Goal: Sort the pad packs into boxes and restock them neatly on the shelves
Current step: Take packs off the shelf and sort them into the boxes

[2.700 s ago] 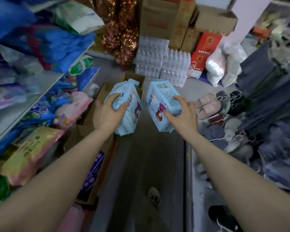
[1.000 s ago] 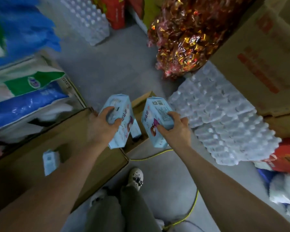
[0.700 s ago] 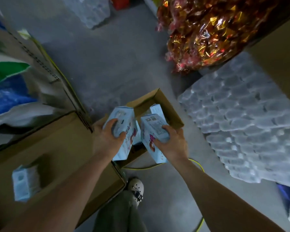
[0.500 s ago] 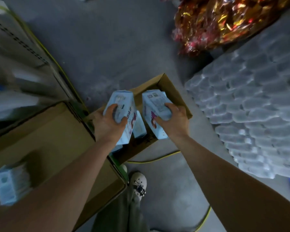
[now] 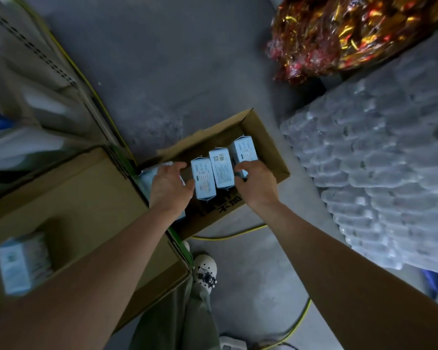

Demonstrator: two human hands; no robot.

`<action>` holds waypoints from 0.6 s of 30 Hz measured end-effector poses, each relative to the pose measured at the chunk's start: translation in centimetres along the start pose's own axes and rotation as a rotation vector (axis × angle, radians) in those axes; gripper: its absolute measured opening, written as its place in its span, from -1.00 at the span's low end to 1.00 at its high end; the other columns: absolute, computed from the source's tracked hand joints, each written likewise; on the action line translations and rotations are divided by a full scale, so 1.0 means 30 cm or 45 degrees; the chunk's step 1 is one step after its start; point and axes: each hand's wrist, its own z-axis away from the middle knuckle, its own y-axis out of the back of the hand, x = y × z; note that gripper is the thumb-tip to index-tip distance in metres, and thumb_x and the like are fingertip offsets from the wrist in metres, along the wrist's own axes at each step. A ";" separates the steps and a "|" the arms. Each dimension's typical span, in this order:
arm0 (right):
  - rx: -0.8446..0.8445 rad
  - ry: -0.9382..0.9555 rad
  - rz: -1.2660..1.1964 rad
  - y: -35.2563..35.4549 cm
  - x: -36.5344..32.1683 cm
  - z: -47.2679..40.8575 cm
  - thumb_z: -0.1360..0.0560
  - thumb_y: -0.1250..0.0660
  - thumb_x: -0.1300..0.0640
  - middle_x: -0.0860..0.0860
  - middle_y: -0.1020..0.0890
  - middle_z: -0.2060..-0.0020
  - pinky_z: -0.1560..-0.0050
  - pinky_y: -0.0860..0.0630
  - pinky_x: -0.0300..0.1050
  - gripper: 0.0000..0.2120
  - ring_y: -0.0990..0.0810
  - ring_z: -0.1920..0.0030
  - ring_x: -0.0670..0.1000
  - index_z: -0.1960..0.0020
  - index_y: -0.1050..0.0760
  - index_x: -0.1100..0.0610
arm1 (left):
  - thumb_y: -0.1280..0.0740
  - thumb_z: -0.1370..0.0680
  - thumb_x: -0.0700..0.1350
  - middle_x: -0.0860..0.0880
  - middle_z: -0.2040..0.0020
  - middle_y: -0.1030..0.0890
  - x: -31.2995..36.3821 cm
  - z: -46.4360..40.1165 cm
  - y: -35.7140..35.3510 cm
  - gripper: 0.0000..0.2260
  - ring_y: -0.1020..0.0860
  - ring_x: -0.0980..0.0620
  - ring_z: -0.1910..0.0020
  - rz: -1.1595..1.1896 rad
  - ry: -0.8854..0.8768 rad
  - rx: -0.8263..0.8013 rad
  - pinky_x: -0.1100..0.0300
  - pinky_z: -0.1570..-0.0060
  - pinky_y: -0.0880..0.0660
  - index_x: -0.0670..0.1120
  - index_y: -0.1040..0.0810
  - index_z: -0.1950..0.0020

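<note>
A small open cardboard box lies on the grey floor in the middle. Three light-blue pad packs stand in it side by side: the left pack, the middle pack and the right pack. My left hand hovers over the box's left part with loose fingers, its thumb against the left pack. Beneath it lies another pad pack, partly hidden. My right hand touches the near ends of the middle and right packs with bent fingertips.
A large open carton at the lower left holds one blurred pad pack. Shrink-wrapped water bottles fill the right side, with a bag of foil-wrapped sweets behind. A yellow cable crosses the floor by my shoe. A shelf unit stands left.
I walked up to the small box carrying a pack in each hand. Both packs went down into it and now stand there in a row, and my fingers have loosened off them.
</note>
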 end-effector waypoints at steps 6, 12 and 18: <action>0.031 0.199 0.112 0.118 -0.144 0.127 -0.58 -0.34 0.06 0.01 -0.51 -0.30 -0.20 -0.55 -0.07 -0.72 -0.55 -0.22 0.05 -0.29 -0.52 0.00 | -0.36 -0.55 -0.02 -0.07 -0.24 -0.50 0.053 0.131 0.180 -0.65 -0.50 -0.04 -0.18 0.060 -0.149 0.048 0.04 -0.20 -0.45 0.01 -0.49 -0.33; 0.066 0.453 0.176 0.231 -0.259 0.338 -0.57 -0.33 0.06 0.00 -0.55 -0.20 -0.15 -0.50 -0.08 -0.76 -0.55 -0.17 0.03 -0.22 -0.53 0.02 | -0.37 -0.55 -0.04 -0.05 -0.20 -0.53 0.073 0.345 0.360 -0.70 -0.54 0.01 -0.13 0.102 -0.290 0.150 0.16 -0.09 -0.46 0.00 -0.54 -0.29; 0.145 0.647 0.221 0.368 -0.361 0.642 -0.55 -0.33 0.10 0.02 -0.59 -0.16 -0.11 -0.52 -0.06 -0.75 -0.57 -0.13 0.06 -0.22 -0.56 0.03 | -0.37 -0.56 -0.05 -0.02 -0.17 -0.53 0.102 0.646 0.560 -0.70 -0.56 0.01 -0.09 0.070 -0.429 0.302 0.19 -0.01 -0.46 0.01 -0.53 -0.29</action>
